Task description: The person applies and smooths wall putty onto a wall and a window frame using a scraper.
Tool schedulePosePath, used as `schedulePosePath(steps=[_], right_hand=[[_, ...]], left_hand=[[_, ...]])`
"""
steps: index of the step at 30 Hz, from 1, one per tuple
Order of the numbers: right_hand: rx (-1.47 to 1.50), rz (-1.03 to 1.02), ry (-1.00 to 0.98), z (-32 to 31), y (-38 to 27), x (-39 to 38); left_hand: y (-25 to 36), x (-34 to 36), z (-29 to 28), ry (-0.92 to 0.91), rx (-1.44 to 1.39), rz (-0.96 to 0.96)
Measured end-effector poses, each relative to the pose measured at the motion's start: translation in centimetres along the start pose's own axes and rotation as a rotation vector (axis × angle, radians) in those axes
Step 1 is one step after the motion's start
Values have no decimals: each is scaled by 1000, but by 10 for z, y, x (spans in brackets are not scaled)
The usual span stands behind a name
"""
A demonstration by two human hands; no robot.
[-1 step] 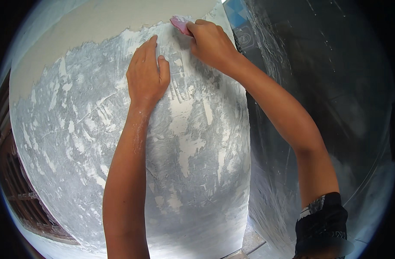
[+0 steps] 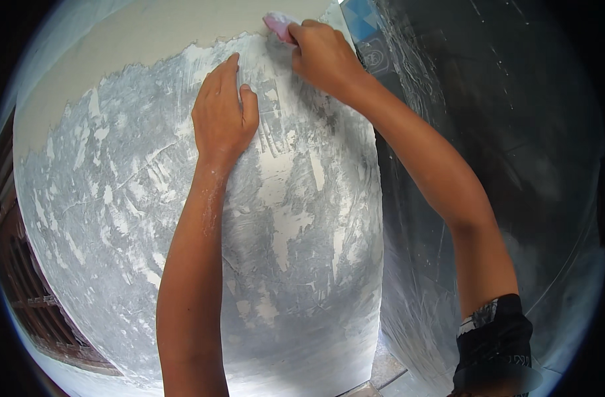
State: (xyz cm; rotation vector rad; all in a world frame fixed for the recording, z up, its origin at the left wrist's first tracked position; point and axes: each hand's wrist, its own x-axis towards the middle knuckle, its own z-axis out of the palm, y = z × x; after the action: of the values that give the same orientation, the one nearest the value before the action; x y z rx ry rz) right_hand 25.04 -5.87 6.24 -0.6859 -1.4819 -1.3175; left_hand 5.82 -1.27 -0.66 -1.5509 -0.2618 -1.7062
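Across most of the view lies a large pale board (image 2: 130, 218), its grey surface streaked with white patches. A smooth cream-white layer (image 2: 137, 36) covers its far end and stops at a ragged edge. Pinched in my right hand (image 2: 325, 59) is a small pink scraper (image 2: 276, 25) with white residue on it, held by that edge near the far right. My fingers hide the scraper's rear part. My left hand (image 2: 223, 116) lies flat on the streaked surface just below the edge, fingers stretched and thumb apart, holding nothing.
To the right of the board is a dark, white-smeared surface (image 2: 507, 152). Blue patterned material (image 2: 360, 18) shows by the far right corner. Brown slatted pieces (image 2: 34, 298) are beyond the left edge. Paving (image 2: 385, 370) shows at the lower right corner.
My right hand and the pink scraper have shifted slightly away from me, onto the cream-white layer. My left hand stays almost in place.
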Motion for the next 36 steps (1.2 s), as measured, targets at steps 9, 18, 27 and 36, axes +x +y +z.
schedulePosePath(steps=[9,18,27,36], right_hand=[[-151,-3,-78,6,24,5],[16,176,57,-21,45,40],[9,-24,-37,-1,-6,-17],[-87,48,-44,8,27,2]], left_hand=[[2,0,7,2,-7,-30],[11,3,9,12,-23,-11],[1,0,0,-3,11,-10],[2,1,8,2,-24,-19]])
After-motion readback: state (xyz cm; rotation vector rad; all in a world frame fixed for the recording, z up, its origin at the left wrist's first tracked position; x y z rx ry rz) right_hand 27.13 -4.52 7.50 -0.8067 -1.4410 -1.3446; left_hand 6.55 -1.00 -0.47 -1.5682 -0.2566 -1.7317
